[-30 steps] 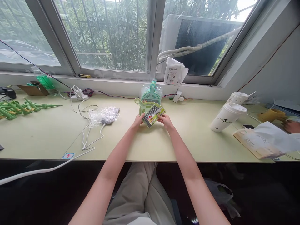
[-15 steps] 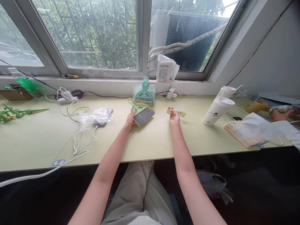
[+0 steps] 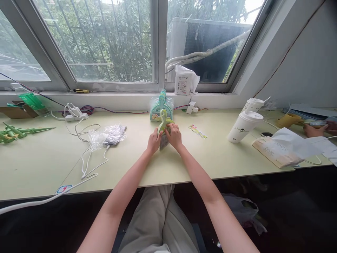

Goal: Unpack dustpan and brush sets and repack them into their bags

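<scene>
A small green brush and dustpan set (image 3: pixel 163 121) stands upright just above the table in front of me, handle up and grey bristles down. My left hand (image 3: pixel 154 139) grips its left edge, with the fingers closed round it. From the other side my right hand (image 3: pixel 174 135) is closed on its right edge, hiding part of the bristles. Right of my hands a printed card strip (image 3: pixel 198 131) lies flat on the table. Behind the set, several teal brush and dustpan sets (image 3: pixel 162 104) stand in clear plastic against the wall.
Left of my hands, a clear plastic wrapper (image 3: pixel 102 136) lies over a phone (image 3: pixel 119 137) beside white cables. White cups (image 3: pixel 243 127) and a tissue pack (image 3: pixel 273 149) stand on the right. Another person's hands (image 3: pixel 314 130) are at the far right. The table's front edge (image 3: pixel 168 183) runs before me.
My right hand has let go of the card strip, now lying on the table, and moved left onto the green set. My left hand has turned the set upright.
</scene>
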`<state>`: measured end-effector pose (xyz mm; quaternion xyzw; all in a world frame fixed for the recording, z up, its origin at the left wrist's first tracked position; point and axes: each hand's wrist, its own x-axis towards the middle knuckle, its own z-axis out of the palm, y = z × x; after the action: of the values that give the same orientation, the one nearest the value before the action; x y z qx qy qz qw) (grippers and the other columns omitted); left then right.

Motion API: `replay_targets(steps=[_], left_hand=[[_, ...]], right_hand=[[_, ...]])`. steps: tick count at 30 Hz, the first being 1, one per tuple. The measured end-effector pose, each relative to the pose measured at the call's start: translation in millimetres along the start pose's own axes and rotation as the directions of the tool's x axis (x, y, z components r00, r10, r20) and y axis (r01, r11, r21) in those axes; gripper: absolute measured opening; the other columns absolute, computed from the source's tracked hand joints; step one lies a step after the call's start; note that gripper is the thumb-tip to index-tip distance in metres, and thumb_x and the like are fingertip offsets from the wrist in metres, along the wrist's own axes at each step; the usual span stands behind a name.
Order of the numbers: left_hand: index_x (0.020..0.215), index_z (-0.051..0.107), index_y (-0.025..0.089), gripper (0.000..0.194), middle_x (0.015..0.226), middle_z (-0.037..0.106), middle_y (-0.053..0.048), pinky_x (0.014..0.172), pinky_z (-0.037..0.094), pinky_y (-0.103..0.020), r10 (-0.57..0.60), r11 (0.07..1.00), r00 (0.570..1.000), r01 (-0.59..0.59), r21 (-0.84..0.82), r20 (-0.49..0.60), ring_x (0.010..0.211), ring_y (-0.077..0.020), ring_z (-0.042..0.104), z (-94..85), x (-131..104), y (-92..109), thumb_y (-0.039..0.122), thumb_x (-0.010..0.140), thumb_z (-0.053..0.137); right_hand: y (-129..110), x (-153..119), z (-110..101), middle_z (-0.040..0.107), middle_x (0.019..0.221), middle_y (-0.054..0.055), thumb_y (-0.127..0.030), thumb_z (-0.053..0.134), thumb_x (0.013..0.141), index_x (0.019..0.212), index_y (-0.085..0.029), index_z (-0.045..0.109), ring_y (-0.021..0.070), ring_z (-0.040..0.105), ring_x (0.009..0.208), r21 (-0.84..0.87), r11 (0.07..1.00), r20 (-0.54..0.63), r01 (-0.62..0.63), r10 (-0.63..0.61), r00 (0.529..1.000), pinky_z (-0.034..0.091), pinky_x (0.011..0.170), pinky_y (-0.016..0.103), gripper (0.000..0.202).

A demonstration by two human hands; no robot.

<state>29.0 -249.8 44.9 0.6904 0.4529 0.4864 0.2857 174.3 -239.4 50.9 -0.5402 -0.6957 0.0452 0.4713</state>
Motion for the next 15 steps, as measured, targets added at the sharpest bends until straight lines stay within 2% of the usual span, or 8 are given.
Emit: replay_targets(steps=[4, 7, 11, 15], left_hand=[[0.114, 0.063, 0.019, 0.051, 0.083, 0.065, -0.006, 0.075, 0.042, -0.030, 0.062, 0.997, 0.998, -0.061, -0.037, 0.031, 0.077, -0.0213, 0.057, -3.5, 3.9, 1.5, 0.059, 0.093, 0.037], [0.108, 0.066, 0.018, 0.048, 0.089, 0.067, -0.006, 0.076, 0.043, -0.030, 0.080, 0.992, 0.996, -0.077, -0.097, 0.035, 0.081, -0.0212, 0.057, -4.6, 11.0, -0.9, 0.052, 0.096, 0.036], [0.105, 0.067, 0.020, 0.030, 0.090, 0.069, -0.006, 0.080, 0.044, -0.031, -0.004, 0.995, 1.000, 0.003, -0.100, -0.010, 0.084, -0.0228, 0.059, -3.2, 12.9, 3.2, 0.040, 0.092, 0.050], [0.109, 0.065, 0.022, 0.025, 0.085, 0.069, -0.009, 0.083, 0.045, -0.033, -0.069, 0.997, 0.995, 0.068, -0.022, -0.069, 0.089, -0.0272, 0.063, -6.2, 12.3, 10.6, 0.034, 0.091, 0.054]], right_hand=[[1.9, 0.3, -4.8, 0.057, 0.100, 0.010, -0.037, 0.045, 0.095, 0.095, -0.019, 0.055, 0.0224, 0.051, 0.099, -0.092, 0.995, -0.059, 0.025, -0.031, 0.998, 0.043, 0.087, 0.034, 0.021], [3.6, 3.1, -9.7, 0.056, 0.095, 0.009, -0.037, 0.046, 0.093, 0.090, -0.019, 0.053, 0.0222, 0.050, 0.094, -0.149, 0.988, -0.091, 0.029, -0.043, 0.995, 0.043, 0.083, 0.034, 0.019], [1.4, 3.3, -11.8, 0.055, 0.097, 0.009, -0.039, 0.046, 0.093, 0.090, -0.020, 0.053, 0.0234, 0.049, 0.095, -0.236, 0.969, -0.059, 0.069, -0.085, 0.995, 0.042, 0.078, 0.033, 0.021], [-3.3, 0.2, -18.3, 0.055, 0.095, 0.010, -0.036, 0.041, 0.094, 0.089, -0.020, 0.053, 0.0239, 0.048, 0.094, -0.318, 0.938, -0.068, 0.135, -0.164, 0.984, 0.041, 0.076, 0.033, 0.021]])
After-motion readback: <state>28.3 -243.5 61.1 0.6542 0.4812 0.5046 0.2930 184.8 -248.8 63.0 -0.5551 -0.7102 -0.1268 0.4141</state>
